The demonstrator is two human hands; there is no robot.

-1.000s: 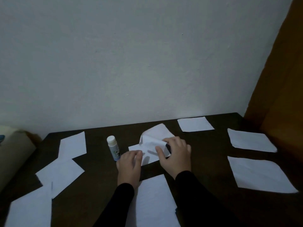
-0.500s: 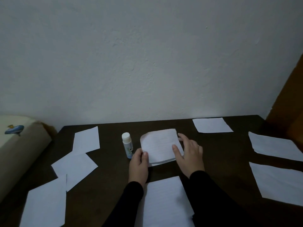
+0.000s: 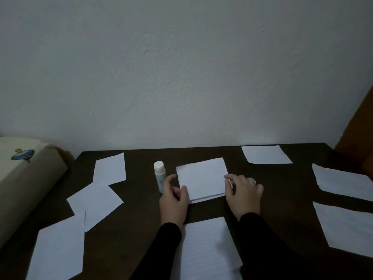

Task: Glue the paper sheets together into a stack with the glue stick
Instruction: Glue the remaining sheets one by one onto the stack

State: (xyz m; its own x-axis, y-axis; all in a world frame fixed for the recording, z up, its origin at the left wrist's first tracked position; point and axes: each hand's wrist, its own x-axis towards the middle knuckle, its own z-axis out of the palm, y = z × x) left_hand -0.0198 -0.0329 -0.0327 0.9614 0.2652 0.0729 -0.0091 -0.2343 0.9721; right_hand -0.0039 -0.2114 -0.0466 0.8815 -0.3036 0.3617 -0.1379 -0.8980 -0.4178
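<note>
While both hands frame the small stack (image 3: 201, 179), the step in hand seems to be the aligning and pressing of a sheet just laid on it, because two edges show at the near side of the stack, one slightly under the other. The left hand (image 3: 173, 203) touches the near left corner of the stack with thumb and bent fingers; if it pinches the paper or only steadies it, I cannot tell. The right hand (image 3: 243, 196) lies at the right edge of the stack, its fingers curled against the paper; something small and bluish shows behind its knuckles, maybe a cap, but this is too unclear to say. The glue stick (image 3: 159, 176) stands upright just beyond the left hand, between this hand and the far sheets, and it looks closed with its white cap. Loose sheets lie around on the dark surface (image 3: 141, 229): one sheet (image 3: 205, 251) directly near the wrists, between the two sleeves, some sheets (image 3: 94, 201) well to the left of the left hand, and other sheets (image 3: 343, 181) well to the right of the right hand. I judge the task is at an early stage. The next move probably asks one hand to take the glue stick, which is the closest thing, and to spread glue on the top of the stack before another sheet comes.
</note>
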